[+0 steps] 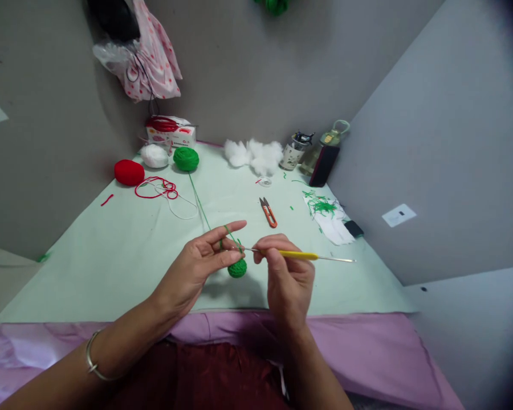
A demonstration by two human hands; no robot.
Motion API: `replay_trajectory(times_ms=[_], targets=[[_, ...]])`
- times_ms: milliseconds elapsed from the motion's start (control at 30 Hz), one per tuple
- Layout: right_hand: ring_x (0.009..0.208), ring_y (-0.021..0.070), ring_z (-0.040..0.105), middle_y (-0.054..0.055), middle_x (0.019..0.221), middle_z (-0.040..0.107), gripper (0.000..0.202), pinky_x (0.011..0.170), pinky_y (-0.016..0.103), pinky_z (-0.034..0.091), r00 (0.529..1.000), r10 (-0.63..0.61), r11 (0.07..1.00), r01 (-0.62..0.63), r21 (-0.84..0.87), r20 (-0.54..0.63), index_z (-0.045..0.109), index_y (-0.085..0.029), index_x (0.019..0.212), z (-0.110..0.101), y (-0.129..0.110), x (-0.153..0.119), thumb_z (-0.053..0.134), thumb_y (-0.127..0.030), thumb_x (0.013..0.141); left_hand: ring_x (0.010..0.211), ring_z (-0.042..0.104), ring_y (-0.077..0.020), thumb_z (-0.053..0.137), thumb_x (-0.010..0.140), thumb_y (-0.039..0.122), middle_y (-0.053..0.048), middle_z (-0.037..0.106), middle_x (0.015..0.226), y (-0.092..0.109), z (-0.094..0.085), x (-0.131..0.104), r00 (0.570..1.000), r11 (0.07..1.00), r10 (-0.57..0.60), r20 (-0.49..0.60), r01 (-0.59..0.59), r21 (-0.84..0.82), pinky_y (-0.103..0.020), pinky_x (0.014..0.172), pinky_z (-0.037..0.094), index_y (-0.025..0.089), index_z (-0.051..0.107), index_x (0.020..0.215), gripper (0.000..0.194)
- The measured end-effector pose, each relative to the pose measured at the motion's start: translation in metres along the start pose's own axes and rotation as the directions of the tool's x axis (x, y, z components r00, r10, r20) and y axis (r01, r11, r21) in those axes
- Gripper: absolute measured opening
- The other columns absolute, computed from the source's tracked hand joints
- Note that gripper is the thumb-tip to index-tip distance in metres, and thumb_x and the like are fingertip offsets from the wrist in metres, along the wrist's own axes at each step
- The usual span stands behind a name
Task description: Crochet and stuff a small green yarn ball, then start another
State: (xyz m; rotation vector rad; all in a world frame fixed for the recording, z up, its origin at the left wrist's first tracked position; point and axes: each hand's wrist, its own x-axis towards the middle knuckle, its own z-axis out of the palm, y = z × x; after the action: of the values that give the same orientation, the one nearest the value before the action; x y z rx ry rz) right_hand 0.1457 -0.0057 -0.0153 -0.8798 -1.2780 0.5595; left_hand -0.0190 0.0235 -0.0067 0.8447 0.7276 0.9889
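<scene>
Single head camera: looking from the wearer's head, facing forward and steeply down, sitting close above the hands (pixel 243 265), taking in the whole tabletop (pixel 154 256) and walls beyond and beside it.

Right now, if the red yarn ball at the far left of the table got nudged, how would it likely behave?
The red yarn ball would probably roll or rock, given its rounded shape. It looks like soft wound yarn, so it would likely give under fingers and feel light for its size.
</scene>
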Motion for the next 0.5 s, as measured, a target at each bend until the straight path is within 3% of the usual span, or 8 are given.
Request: replay_trajectory(times_ms=[167, 267, 333, 367, 433, 500], targets=[[0.091, 0.0186, 0.073, 0.002, 0.096, 0.079, 0.024, 0.080, 0.037, 0.061, 0.980, -0.164, 0.973, 0.180, -0.144, 0.117, 0.075, -0.029, 0.108, 0.010, 0.004, -0.002, 0.061, -0.012, 0.098, 0.077, 0.061, -0.0128, 0.088, 0.077, 0.027, 0.001, 0.073, 0.083, -0.004, 0.006, 0.000, 1.000, 0.999, 0.015, -0.007, -0.015, 0.035, -0.028, 0.082, 0.046, 0.024, 0.079, 0.119, 0.043], [0.095, 0.0201, 0.072, 0.005, 0.104, 0.078, 0.033, 0.080, 0.037, 0.061, 0.918, -0.351, 0.834, 0.396, -0.384, 0.184, 0.074, -0.030, 0.116, 0.011, 0.008, -0.008, 0.062, -0.007, 0.095, 0.080, 0.063, -0.0126, 0.090, 0.076, 0.028, 0.001, 0.074, 0.083, -0.005, 0.008, 0.001, 0.998, 0.997, 0.003, -0.055, -0.007, -0.077, -0.026, 0.083, 0.047, 0.021, 0.076, 0.123, 0.050], [0.099, 0.0211, 0.072, 0.007, 0.110, 0.076, 0.035, 0.080, 0.037, 0.061, 0.886, -0.411, 0.758, 0.464, -0.458, 0.216, 0.076, -0.031, 0.115, 0.008, 0.008, -0.010, 0.064, -0.006, 0.094, 0.084, 0.064, -0.0135, 0.090, 0.075, 0.028, -0.001, 0.075, 0.086, -0.003, 0.008, 0.002, 0.998, 0.987, -0.055, -0.045, 0.047, -0.152, -0.025, 0.085, 0.047, 0.019, 0.076, 0.123, 0.050], [0.098, 0.0209, 0.072, 0.007, 0.109, 0.076, 0.034, 0.079, 0.036, 0.061, 0.899, -0.395, 0.780, 0.437, -0.448, 0.190, 0.076, -0.030, 0.114, 0.006, 0.008, -0.010, 0.063, -0.006, 0.094, 0.086, 0.064, -0.0141, 0.089, 0.076, 0.028, -0.002, 0.075, 0.088, -0.002, 0.007, 0.002, 0.995, 0.981, -0.097, -0.019, 0.093, -0.173, -0.025, 0.086, 0.047, 0.019, 0.076, 0.123, 0.049], [0.086, 0.0185, 0.071, 0.005, 0.098, 0.074, 0.027, 0.072, 0.034, 0.060, 0.962, -0.263, 0.902, 0.270, -0.338, 0.067, 0.077, -0.028, 0.108, 0.001, 0.005, -0.007, 0.061, -0.009, 0.096, 0.089, 0.065, -0.0157, 0.087, 0.079, 0.028, -0.005, 0.076, 0.093, 0.000, 0.004, 0.003, 0.986, 0.971, -0.163, 0.035, 0.166, -0.173, -0.026, 0.085, 0.047, 0.018, 0.077, 0.122, 0.045], [0.071, 0.0154, 0.066, 0.003, 0.086, 0.070, 0.021, 0.064, 0.032, 0.057, 0.995, -0.089, 0.985, 0.083, -0.151, -0.033, 0.076, -0.025, 0.100, -0.002, 0.003, -0.003, 0.058, -0.014, 0.099, 0.089, 0.064, -0.0156, 0.085, 0.081, 0.027, -0.005, 0.076, 0.094, 0.001, 0.002, 0.003, 0.990, 0.981, -0.140, 0.035, 0.143, -0.133, -0.026, 0.084, 0.046, 0.020, 0.077, 0.123, 0.043]])
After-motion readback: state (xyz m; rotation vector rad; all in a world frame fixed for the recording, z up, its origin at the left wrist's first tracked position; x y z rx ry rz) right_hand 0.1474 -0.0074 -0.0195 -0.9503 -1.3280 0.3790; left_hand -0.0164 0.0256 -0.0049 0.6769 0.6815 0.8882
